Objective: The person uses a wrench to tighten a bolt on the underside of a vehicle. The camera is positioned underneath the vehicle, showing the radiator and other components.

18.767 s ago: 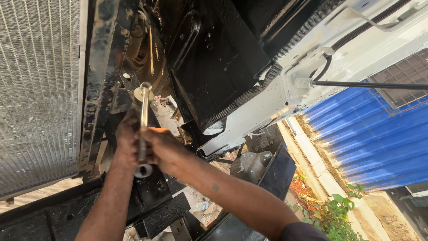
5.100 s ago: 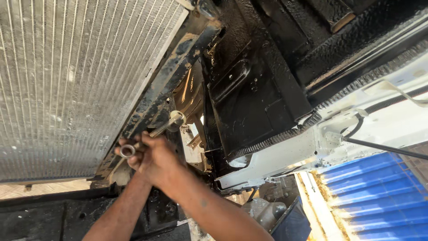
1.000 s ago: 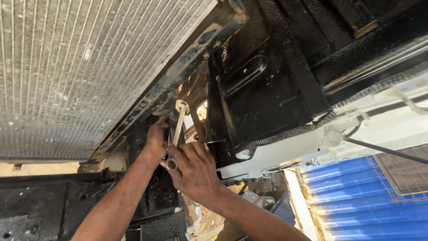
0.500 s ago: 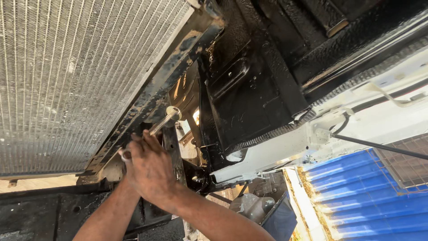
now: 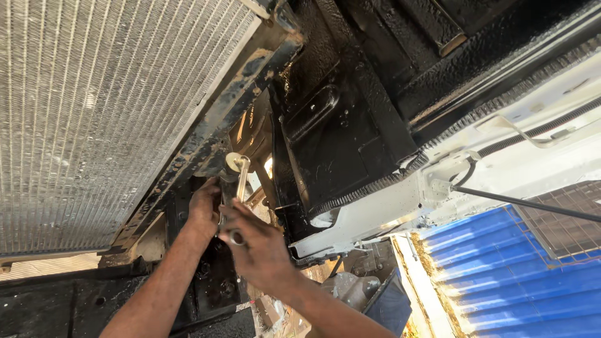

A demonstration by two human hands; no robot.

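A silver ring spanner (image 5: pixel 238 181) stands nearly upright, its top ring set on a fastener at the lower edge of the dark radiator frame (image 5: pixel 219 128). My right hand (image 5: pixel 260 250) is closed around the spanner's lower end. My left hand (image 5: pixel 203 209) reaches up just left of the shaft, fingers against the black bracket beside it. Whether the left hand grips the spanner is hidden.
A large finned radiator (image 5: pixel 94 112) fills the left. A greasy black metal panel (image 5: pixel 338 138) hangs close to the right of the spanner. A white body panel (image 5: pixel 501 163) with a thin black rod (image 5: pixel 532 203) lies further right, above a blue corrugated roof (image 5: pixel 519 275).
The spanner has swung from a slant toward upright. My hands have shifted right and up with it, the left now separate beside the shaft.
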